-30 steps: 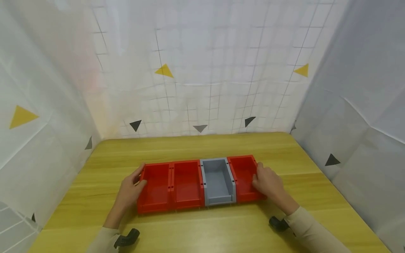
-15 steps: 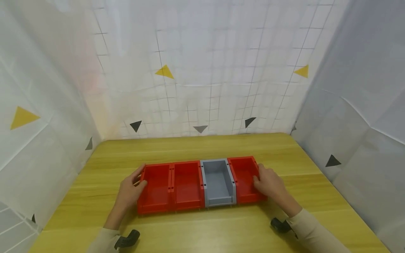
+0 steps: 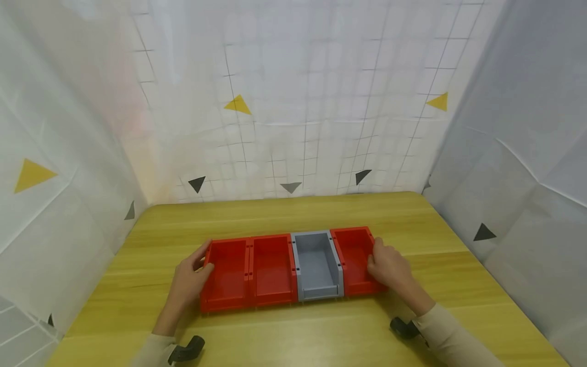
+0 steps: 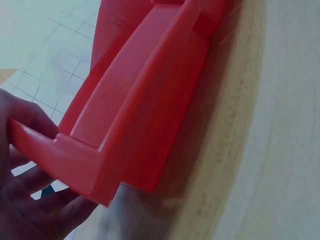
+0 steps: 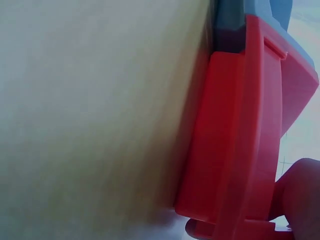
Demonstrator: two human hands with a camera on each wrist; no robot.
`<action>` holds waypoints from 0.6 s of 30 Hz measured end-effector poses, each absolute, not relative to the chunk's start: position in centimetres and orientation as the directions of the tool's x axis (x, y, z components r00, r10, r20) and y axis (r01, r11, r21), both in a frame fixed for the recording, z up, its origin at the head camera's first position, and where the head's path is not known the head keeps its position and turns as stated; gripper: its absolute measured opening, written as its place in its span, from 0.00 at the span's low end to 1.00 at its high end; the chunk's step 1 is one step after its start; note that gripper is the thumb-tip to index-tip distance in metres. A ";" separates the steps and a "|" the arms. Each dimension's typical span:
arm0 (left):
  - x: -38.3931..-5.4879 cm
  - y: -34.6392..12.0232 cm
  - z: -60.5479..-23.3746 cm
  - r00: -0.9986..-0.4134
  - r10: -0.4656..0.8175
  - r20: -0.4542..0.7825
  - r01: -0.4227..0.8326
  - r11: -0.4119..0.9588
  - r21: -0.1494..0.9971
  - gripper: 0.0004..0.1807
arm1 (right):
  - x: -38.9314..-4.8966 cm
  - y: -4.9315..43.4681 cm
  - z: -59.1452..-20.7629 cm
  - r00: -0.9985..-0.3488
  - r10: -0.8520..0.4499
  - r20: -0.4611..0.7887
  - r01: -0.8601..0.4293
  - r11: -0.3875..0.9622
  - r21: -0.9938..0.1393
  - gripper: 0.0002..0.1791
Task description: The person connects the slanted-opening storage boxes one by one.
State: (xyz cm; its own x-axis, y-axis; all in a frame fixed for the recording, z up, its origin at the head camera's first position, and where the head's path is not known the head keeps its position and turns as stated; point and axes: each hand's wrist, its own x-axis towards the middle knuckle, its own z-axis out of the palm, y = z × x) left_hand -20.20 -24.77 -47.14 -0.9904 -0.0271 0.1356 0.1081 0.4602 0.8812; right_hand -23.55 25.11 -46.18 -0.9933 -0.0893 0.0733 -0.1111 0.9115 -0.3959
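Observation:
Four is avoided here: several open-front storage bins stand side by side in a row. From the left come a red bin (image 3: 224, 304), another red bin (image 3: 275, 297), a grey bin (image 3: 321, 293) and a last red bin (image 3: 364, 288). My left hand (image 3: 185, 280) grips the outer side wall of the leftmost bin, thumb over the rim and fingers outside, as the left wrist view (image 4: 75, 165) also shows. At the other end my right hand (image 3: 392, 265) holds the outer wall of the rightmost bin, thumb inside. All the bins look bare inside.
The row stands mid-way on a wooden table (image 3: 293, 331). White sheets with printed grid lines and triangles enclose it at the back (image 3: 293, 153) and both sides. Black wrist mounts (image 3: 187, 350) sit below each forearm, close above the tabletop.

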 end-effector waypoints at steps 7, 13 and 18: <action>-20.4 -24.6 -47.1 -0.993 -0.032 0.113 0.087 0.447 0.890 0.35 | -23.8 24.9 -46.4 -0.996 -0.061 0.063 -0.081 0.915 -0.396 0.13; -20.2 -24.7 -47.0 -0.993 -0.034 0.110 0.083 0.451 0.889 0.35 | -23.9 24.8 -46.7 -0.996 -0.061 0.072 -0.084 0.915 -0.395 0.13; -20.2 -24.8 -47.0 -0.994 -0.036 0.106 0.077 0.459 0.885 0.35 | -24.0 24.6 -47.1 -0.995 -0.057 0.077 -0.083 0.914 -0.396 0.13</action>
State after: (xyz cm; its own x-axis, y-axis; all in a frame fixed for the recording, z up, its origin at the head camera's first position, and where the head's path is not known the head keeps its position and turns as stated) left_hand -20.16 -24.76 -47.05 -0.9937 -0.0361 0.1057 0.0774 0.4588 0.8852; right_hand -23.97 24.65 -47.09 -0.9954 -0.0568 0.0767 -0.0827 0.9143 -0.3964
